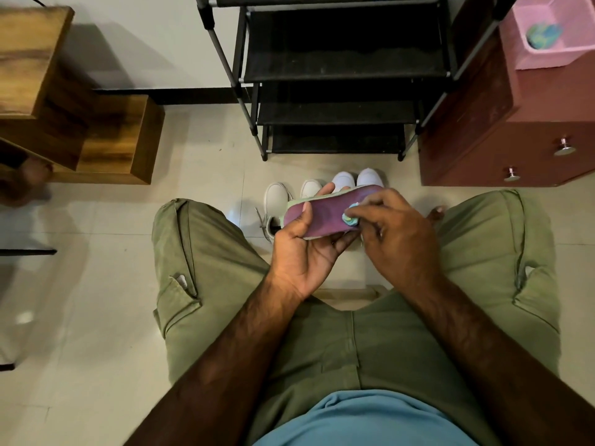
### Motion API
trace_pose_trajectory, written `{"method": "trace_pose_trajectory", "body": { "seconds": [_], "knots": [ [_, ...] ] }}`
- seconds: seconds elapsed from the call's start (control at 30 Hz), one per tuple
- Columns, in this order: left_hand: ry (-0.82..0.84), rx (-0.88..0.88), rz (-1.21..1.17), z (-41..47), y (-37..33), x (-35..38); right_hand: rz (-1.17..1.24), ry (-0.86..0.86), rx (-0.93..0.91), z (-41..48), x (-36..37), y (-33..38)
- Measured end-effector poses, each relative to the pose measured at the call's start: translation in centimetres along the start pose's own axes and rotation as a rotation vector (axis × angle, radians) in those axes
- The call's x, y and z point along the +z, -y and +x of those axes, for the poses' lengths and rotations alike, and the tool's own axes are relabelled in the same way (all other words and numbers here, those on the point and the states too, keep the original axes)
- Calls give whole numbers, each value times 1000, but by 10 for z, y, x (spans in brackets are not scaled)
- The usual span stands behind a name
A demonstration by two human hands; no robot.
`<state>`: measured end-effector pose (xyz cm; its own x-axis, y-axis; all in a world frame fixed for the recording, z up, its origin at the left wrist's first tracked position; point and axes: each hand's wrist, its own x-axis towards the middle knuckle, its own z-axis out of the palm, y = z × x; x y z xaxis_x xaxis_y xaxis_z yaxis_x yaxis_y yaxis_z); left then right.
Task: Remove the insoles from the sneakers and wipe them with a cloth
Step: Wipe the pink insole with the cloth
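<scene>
My left hand (302,249) grips a purple insole (325,215) with a pale green edge, thumb on top and fingers underneath, above my knees. A small bunched blue-green cloth (351,217) is pinched by my right hand (396,233) and pressed onto the insole's upper face. On the floor behind my hands stand white sneakers: one pair (277,199) at the left with loose laces, another pair (357,180) further back, both partly hidden by my hands.
A black shoe rack (338,91) stands straight ahead. At the right, a dark red drawer chest (515,140) carries a pink basket (553,30) holding another blue-green cloth. Wooden box shelves (80,101) are at the left. Pale floor tiles (96,284) lie around my legs.
</scene>
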<state>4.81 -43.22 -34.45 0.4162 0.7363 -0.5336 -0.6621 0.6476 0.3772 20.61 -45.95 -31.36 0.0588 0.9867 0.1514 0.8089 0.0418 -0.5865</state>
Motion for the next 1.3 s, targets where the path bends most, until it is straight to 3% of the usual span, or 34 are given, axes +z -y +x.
{"method": "trace_pose_trajectory", "body": {
  "seconds": [0.13,0.27,0.4,0.53,0.7,0.8,0.97,1.1,1.23,1.3],
  "knots": [
    [-16,9,-46,0,-3,-2,16,122,-197,-15,3,16],
    [-10,32,-49,0,-4,2,57,-21,-14,-3,0,1],
    [-15,27,-71,-1,-4,1,11,104,-180,-14,5,13],
    [-14,31,-36,-1,-3,4,66,-12,-24,3,2,6],
    [-4,-2,-37,-5,-3,5,0,127,-192,3,5,26],
    [9,0,-16,-3,-3,7,-2,-13,22,20,2,17],
    [-12,-20,-48,-6,-3,1,-2,206,-174,8,10,39],
    [-10,2,-6,-3,-3,5,-49,72,42,25,5,25],
    [-29,10,-14,-5,-6,0,-9,290,-190,16,3,37],
    [-33,10,17,-4,-7,1,-67,243,-141,27,-4,29]
  ]
}}
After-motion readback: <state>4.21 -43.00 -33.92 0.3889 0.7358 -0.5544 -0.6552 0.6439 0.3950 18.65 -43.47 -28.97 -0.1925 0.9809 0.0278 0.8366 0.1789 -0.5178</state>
